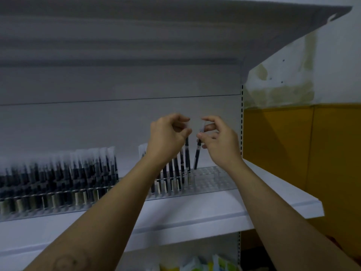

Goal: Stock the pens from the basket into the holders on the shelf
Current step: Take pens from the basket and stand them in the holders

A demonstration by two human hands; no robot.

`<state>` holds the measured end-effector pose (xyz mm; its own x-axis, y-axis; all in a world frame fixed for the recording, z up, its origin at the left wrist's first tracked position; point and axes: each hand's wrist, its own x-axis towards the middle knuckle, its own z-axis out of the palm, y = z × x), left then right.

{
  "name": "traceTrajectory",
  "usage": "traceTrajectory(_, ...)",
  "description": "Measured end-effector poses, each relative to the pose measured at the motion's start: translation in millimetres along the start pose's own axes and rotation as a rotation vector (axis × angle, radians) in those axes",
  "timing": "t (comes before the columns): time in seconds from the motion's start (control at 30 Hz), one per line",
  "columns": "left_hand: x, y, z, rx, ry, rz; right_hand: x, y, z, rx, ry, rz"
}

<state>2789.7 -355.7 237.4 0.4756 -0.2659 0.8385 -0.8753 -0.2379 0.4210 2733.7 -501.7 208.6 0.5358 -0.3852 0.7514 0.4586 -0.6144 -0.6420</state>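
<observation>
Pinching a tilted black clear-capped pen (pixel 197 155), the right hand (pixel 218 141) should straighten it above the clear plastic grid holder (pixel 213 178) before lowering; the left hand (pixel 168 137) pinches a second pen (pixel 187 153) alongside.

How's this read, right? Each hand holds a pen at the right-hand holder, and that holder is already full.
Not full: in the head view the right-hand holder has pens only in its left part; its right slots are empty. Rest stands: left hand holds one pen, right hand another pen, at that holder.
</observation>
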Motion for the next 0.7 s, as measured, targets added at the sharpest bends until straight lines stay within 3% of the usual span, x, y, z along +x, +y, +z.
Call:
traceTrajectory(0.4, -2, -16, 2, -0.001, -0.036, -0.029, 4, 18, 22, -0.028, -0.043, -0.009)
traceTrajectory(0.57, -11, -21, 4, 0.088, -0.145, -0.058, -8, 25, 24, -0.231, -0.236, -0.043)
traceTrajectory(0.7, -12, -25, 8, 0.214, -0.139, -0.075, -17, 30, 19, -0.353, -0.340, -0.050)
